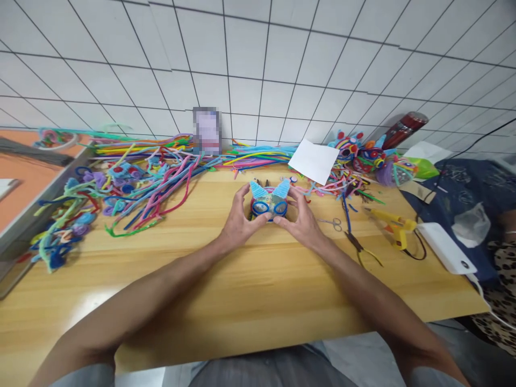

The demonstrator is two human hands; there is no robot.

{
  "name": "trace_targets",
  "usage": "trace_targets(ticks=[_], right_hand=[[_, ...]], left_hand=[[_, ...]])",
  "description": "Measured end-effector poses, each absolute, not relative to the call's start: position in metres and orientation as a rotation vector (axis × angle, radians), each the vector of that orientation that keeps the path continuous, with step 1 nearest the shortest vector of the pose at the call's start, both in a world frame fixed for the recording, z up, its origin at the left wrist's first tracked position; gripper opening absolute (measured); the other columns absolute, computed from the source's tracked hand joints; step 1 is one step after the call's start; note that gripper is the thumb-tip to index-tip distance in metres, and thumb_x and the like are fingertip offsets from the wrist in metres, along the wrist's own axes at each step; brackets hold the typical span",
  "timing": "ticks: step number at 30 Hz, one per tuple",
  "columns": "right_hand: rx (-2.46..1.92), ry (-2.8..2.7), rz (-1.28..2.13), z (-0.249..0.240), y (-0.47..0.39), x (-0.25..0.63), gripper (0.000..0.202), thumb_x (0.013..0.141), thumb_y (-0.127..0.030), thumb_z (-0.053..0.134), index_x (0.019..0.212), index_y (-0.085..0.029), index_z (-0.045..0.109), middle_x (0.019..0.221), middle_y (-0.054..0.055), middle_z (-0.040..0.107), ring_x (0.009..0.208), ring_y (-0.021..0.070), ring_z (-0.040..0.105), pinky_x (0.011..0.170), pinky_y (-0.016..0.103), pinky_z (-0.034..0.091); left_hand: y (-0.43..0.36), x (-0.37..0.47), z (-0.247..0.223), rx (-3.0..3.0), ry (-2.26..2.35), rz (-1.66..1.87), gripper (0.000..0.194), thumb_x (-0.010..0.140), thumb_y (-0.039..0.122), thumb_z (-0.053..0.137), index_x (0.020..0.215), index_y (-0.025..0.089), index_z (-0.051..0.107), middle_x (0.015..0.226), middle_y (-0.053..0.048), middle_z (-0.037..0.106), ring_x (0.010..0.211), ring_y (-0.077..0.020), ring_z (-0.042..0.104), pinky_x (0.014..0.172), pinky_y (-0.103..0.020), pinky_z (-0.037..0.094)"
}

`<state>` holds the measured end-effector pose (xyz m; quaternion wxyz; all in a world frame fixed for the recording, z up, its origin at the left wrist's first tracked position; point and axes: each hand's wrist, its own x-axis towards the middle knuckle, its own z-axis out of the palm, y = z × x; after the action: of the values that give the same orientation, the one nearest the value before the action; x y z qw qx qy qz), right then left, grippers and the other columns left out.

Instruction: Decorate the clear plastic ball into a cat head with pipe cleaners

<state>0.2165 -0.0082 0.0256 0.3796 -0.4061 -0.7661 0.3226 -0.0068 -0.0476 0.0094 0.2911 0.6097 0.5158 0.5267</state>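
Note:
Between my two hands sits a pipe-cleaner animal head [269,198] with pointed light-blue ears and blue rings round its eyes. My left hand [241,217] is wrapped round its left side, the thumb pressing low on the front. On the other side, my right hand [300,217] grips it in the same way, thumb at the front near the right eye ring. The backs of both hands' fingers are partly hidden behind the head. It is at the table surface; whether it touches the wood I cannot tell.
Bundles of coloured pipe cleaners [161,185] lie at left and along the wall. On the right are scissors [335,222], pliers [358,247], a yellow glue gun [397,226], a white power strip [445,247], white paper [314,161] and finished heads [368,156]. Someone sits at far right.

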Motion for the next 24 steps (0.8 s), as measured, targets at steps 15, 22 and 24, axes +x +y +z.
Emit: trace_targets(ticks=[15, 22, 24], right_hand=[[-0.980, -1.861, 0.841, 0.017, -0.010, 0.204, 0.057, 0.101, -0.053, 0.068, 0.148, -0.024, 0.053, 0.153, 0.015, 0.064, 0.140, 0.0320, 0.062, 0.120, 0.054, 0.051], [-0.982, -1.681, 1.047, 0.019, -0.009, 0.201, 0.056, 0.097, -0.064, 0.073, 0.137, -0.028, 0.059, 0.146, 0.011, 0.070, 0.134, 0.0305, 0.067, 0.118, 0.053, 0.053], [-0.998, -1.619, 1.123, 0.020, -0.007, 0.200, 0.053, 0.096, -0.064, 0.074, 0.132, -0.029, 0.059, 0.143, 0.010, 0.072, 0.132, 0.0296, 0.069, 0.118, 0.052, 0.053]], left_hand=[[-0.037, 0.001, 0.001, 1.507, 1.077, 1.367, 0.061, 0.096, 0.054, 0.079, 0.142, 0.022, 0.055, 0.141, -0.011, 0.067, 0.130, -0.0284, 0.064, 0.114, -0.044, 0.052], [-0.037, 0.000, 0.000, 1.539, 1.088, 1.344, 0.063, 0.096, 0.049, 0.080, 0.146, 0.023, 0.052, 0.148, -0.014, 0.063, 0.137, -0.0307, 0.061, 0.119, -0.049, 0.049], [-0.038, 0.001, 0.001, 1.564, 1.076, 1.360, 0.061, 0.097, 0.047, 0.080, 0.145, 0.023, 0.053, 0.149, -0.013, 0.063, 0.139, -0.0302, 0.060, 0.122, -0.049, 0.048]])
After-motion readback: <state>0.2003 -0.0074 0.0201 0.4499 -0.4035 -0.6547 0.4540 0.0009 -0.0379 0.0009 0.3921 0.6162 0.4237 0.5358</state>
